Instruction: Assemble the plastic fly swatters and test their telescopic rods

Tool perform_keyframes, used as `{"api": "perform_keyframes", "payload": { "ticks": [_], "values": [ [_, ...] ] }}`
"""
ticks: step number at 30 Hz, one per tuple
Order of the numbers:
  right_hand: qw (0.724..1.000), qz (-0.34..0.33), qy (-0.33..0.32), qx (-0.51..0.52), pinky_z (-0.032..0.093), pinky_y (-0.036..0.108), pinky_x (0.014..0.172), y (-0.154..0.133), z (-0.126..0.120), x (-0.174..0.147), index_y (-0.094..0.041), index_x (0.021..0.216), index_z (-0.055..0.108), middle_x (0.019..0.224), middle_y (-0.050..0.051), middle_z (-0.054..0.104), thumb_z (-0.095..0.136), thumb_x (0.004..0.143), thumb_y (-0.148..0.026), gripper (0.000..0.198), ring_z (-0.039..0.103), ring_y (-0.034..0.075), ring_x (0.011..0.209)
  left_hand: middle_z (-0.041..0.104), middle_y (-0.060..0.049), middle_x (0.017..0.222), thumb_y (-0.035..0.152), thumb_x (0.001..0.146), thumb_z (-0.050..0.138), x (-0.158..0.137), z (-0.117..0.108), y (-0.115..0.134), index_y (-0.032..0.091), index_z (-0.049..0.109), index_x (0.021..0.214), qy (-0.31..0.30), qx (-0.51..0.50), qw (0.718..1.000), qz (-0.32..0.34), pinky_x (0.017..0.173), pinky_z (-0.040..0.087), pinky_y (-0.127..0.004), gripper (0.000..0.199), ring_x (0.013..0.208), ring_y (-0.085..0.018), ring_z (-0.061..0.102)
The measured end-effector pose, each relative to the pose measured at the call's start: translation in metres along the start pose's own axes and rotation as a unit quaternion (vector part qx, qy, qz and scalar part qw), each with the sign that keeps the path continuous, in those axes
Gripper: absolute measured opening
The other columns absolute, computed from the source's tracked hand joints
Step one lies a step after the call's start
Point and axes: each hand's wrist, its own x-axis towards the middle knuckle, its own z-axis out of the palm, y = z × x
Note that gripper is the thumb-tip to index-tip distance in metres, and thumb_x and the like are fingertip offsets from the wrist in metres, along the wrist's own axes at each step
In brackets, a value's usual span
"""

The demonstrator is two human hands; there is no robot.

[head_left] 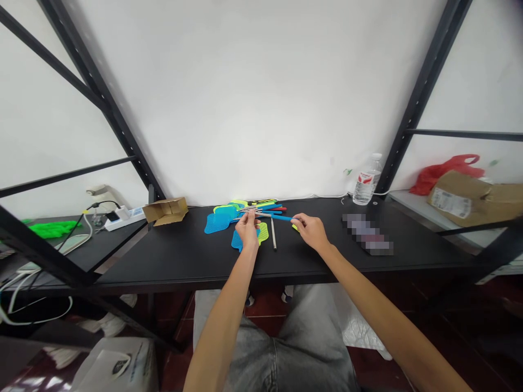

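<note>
My left hand (247,228) is closed around the thin metal rod of a fly swatter, just above the table. My right hand (311,231) grips the end of its blue handle (281,218), which lies level between the two hands. Below my left hand show a blue mesh swatter head (237,241) and a yellow-green one (263,233); I cannot tell which belongs to the held rod. Behind my left hand lies a pile of fly swatters with blue heads (217,222) and yellow-green ones. A silvery pen-like stick (273,235) rests between my hands.
An open cardboard box (166,211) stands on the black table (163,261) at the left. To the right are a clear water bottle (366,182) and a blurred-out item (366,235). Black rack posts (425,81) flank the table. A power strip (125,218) sits far left.
</note>
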Motion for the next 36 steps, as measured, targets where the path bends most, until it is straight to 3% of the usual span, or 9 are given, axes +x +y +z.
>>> {"api": "perform_keyframes", "payload": {
  "ticks": [4, 11, 19, 36],
  "values": [
    [1.000, 0.002, -0.010, -0.002, 0.040, 0.026, 0.060, -0.0028, 0.0001, -0.0001, -0.025, 0.092, 0.070, 0.067, 0.000, 0.069, 0.048, 0.098, -0.048, 0.033, 0.064, 0.018, 0.062, 0.066, -0.003, 0.075, 0.056, 0.069, 0.077, -0.0001, -0.0001, 0.0002, 0.016, 0.072, 0.085, 0.019, -0.003, 1.000, 0.000, 0.045, 0.039, -0.020, 0.043, 0.055, -0.009, 0.056],
    [1.000, 0.003, -0.007, 0.017, 0.043, 0.026, 0.061, -0.0027, 0.0006, 0.0012, -0.026, 0.116, 0.062, 0.078, 0.000, 0.070, 0.055, 0.093, -0.048, 0.033, 0.063, 0.017, 0.063, 0.068, -0.005, 0.075, 0.057, 0.069, 0.075, 0.0022, -0.0020, 0.0036, 0.016, 0.070, 0.082, 0.101, 0.005, 0.995, -0.010, 0.046, 0.039, -0.021, 0.042, 0.057, -0.010, 0.056],
    [1.000, -0.007, 0.003, 0.025, 0.043, 0.026, 0.063, -0.0053, -0.0015, 0.0015, -0.026, 0.102, 0.065, 0.078, 0.000, 0.068, 0.055, 0.093, -0.042, 0.021, 0.060, 0.016, 0.063, 0.068, -0.004, 0.074, 0.056, 0.069, 0.075, 0.0012, -0.0013, 0.0033, 0.017, 0.070, 0.079, 0.080, 0.010, 0.997, -0.007, 0.045, 0.038, -0.021, 0.041, 0.056, -0.010, 0.055],
    [0.999, -0.035, 0.005, -0.011, 0.041, 0.029, 0.065, -0.0052, -0.0037, 0.0004, -0.024, 0.090, 0.068, 0.081, 0.005, 0.070, 0.045, 0.099, -0.042, 0.032, 0.061, 0.019, 0.071, 0.068, -0.005, 0.073, 0.053, 0.070, 0.076, 0.0016, -0.0026, 0.0023, 0.017, 0.070, 0.074, 0.042, 0.025, 0.999, -0.006, 0.047, 0.039, -0.022, 0.037, 0.061, -0.013, 0.060]
  ]
}}
